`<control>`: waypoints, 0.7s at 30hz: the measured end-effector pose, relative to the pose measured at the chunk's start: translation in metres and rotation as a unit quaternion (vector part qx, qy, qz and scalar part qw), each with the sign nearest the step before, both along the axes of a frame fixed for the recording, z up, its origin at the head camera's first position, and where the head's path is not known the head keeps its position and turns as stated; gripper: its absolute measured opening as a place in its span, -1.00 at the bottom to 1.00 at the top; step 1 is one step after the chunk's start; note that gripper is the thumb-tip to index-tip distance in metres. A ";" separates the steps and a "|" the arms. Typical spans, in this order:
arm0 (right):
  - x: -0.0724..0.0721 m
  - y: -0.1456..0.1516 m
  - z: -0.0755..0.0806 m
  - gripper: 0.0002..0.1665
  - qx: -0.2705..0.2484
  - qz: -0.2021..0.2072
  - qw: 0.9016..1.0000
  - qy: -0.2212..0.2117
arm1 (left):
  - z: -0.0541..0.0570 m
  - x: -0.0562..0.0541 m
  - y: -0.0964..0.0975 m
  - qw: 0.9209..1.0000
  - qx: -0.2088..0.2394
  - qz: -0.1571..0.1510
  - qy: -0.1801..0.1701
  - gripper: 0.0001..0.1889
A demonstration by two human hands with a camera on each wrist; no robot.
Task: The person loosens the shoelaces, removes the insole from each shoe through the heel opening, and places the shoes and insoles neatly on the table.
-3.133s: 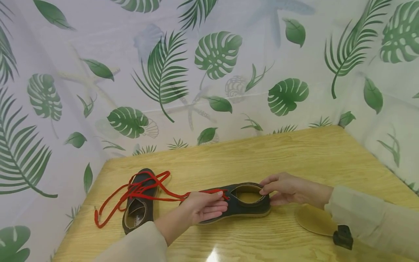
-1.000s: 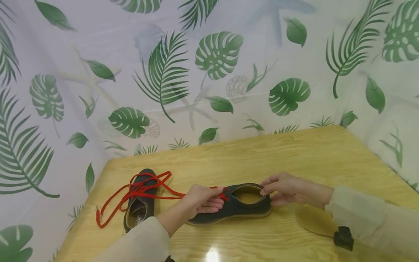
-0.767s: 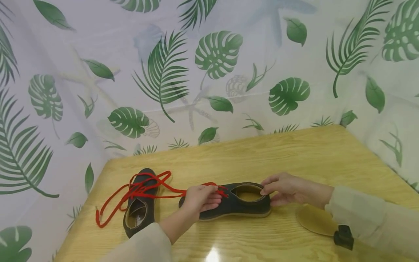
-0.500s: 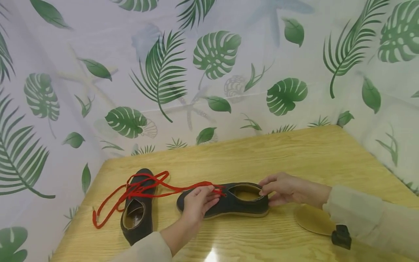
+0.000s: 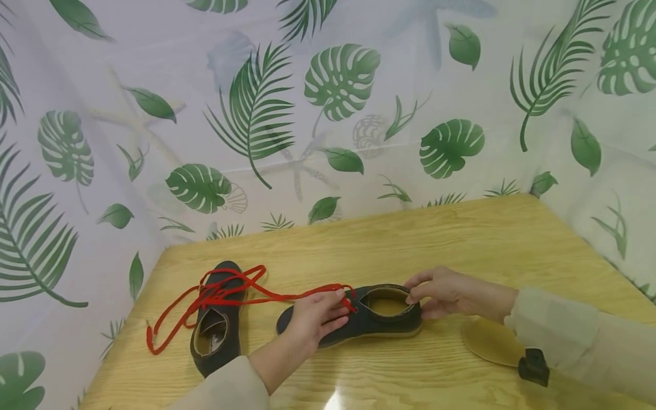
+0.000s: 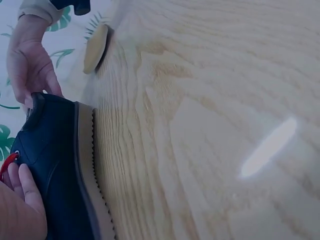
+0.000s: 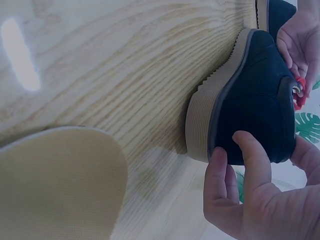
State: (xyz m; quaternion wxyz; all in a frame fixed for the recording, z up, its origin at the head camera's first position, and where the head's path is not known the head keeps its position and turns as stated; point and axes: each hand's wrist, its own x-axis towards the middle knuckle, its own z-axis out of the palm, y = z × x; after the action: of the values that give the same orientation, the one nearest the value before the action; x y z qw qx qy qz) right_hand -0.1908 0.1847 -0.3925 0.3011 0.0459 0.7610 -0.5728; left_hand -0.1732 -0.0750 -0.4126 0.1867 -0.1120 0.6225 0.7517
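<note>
A dark navy shoe (image 5: 376, 326) with a pale ribbed sole stands upright on the table, toe to the left. My right hand (image 5: 448, 293) grips its heel, the thumb at the collar opening and the fingers against the back, as the right wrist view (image 7: 260, 185) shows. At the eyelets, my left hand (image 5: 310, 319) pinches a red shoelace (image 5: 294, 296) between thumb and fingers, its other fingers lying over the shoe's upper. The lace runs left from this shoe toward the second shoe. My left hand covers part of the toe area.
A second dark shoe (image 5: 221, 350) stands at the left, with loops of red lace (image 5: 215, 296) over its front. A tan insole (image 5: 489, 341) lies flat beneath the right forearm, near a small black device (image 5: 534, 367) at the sleeve. Leaf-patterned cloth (image 5: 338, 131) hangs behind the wooden table (image 5: 461, 239).
My left hand has turned from palm up to a pinch on the lace, shifting slightly along the shoe's front. The lace's run now sits higher across the toe. My right hand stays at the heel.
</note>
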 end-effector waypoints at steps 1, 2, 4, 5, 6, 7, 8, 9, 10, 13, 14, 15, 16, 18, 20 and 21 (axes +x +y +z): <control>0.000 0.000 0.000 -0.40 -0.002 0.001 1.000 0.000 | 0.001 0.000 0.001 1.000 -0.011 -0.008 0.005 -0.66; 0.000 0.001 0.000 -0.40 -0.003 0.002 1.000 0.000 | 0.001 0.000 0.001 1.000 -0.014 -0.013 0.013 -0.69; 0.000 0.001 0.000 -0.39 -0.007 0.005 1.000 -0.001 | 0.001 0.001 0.000 0.999 -0.001 -0.019 0.036 -0.78; 0.000 0.002 0.000 -0.39 -0.008 0.005 1.000 -0.001 | -0.001 0.002 -0.001 0.999 0.016 -0.021 0.048 -0.84; 0.000 0.002 0.000 -0.39 -0.010 0.005 1.000 -0.002 | -0.002 0.003 -0.002 0.997 0.039 -0.021 0.059 -0.88; 0.000 0.002 0.000 -0.38 -0.012 0.005 1.000 -0.003 | -0.004 0.004 -0.004 0.995 0.062 -0.023 0.068 -0.91; 0.000 0.003 -0.001 -0.38 -0.014 0.005 1.000 -0.004 | -0.007 0.006 -0.006 0.993 0.089 -0.024 0.074 -0.91; 0.000 0.003 -0.001 -0.38 -0.015 0.004 1.000 -0.005 | -0.010 0.007 -0.008 0.990 0.114 -0.027 0.079 -0.91; 0.000 0.003 -0.002 -0.38 -0.015 0.005 1.000 -0.006 | -0.012 0.009 -0.009 0.987 0.138 -0.028 0.079 -0.89; -0.001 0.003 -0.002 -0.38 -0.016 0.006 1.000 -0.009 | -0.018 0.013 -0.012 0.977 0.201 -0.018 0.071 -0.88; -0.001 0.003 -0.002 -0.37 -0.016 0.006 1.000 -0.010 | -0.019 0.014 -0.013 0.973 0.219 -0.012 0.065 -0.88; -0.001 0.003 -0.002 -0.37 -0.018 0.005 1.000 -0.011 | -0.020 0.015 -0.013 0.970 0.234 -0.007 0.060 -0.89; -0.001 0.002 -0.002 -0.37 -0.019 0.004 1.000 -0.011 | -0.019 0.015 -0.013 0.968 0.246 -0.002 0.053 -0.91; -0.001 0.002 -0.002 -0.37 -0.021 0.001 1.000 -0.012 | -0.017 0.015 -0.013 0.968 0.248 -0.001 0.040 -0.94; -0.001 0.002 -0.002 -0.36 -0.022 0.000 1.000 -0.011 | -0.012 0.013 -0.013 0.976 0.217 -0.010 0.028 -0.95; -0.001 0.002 -0.002 -0.36 -0.020 0.000 1.000 -0.010 | -0.009 0.012 -0.013 0.981 0.195 -0.013 0.021 -0.94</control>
State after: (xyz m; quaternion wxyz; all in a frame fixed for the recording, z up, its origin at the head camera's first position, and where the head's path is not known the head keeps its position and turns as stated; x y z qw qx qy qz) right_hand -0.1923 0.1869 -0.3942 0.3098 0.0455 0.7461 -0.5876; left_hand -0.1613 -0.0880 -0.4212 0.2015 -0.0497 0.4692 0.8583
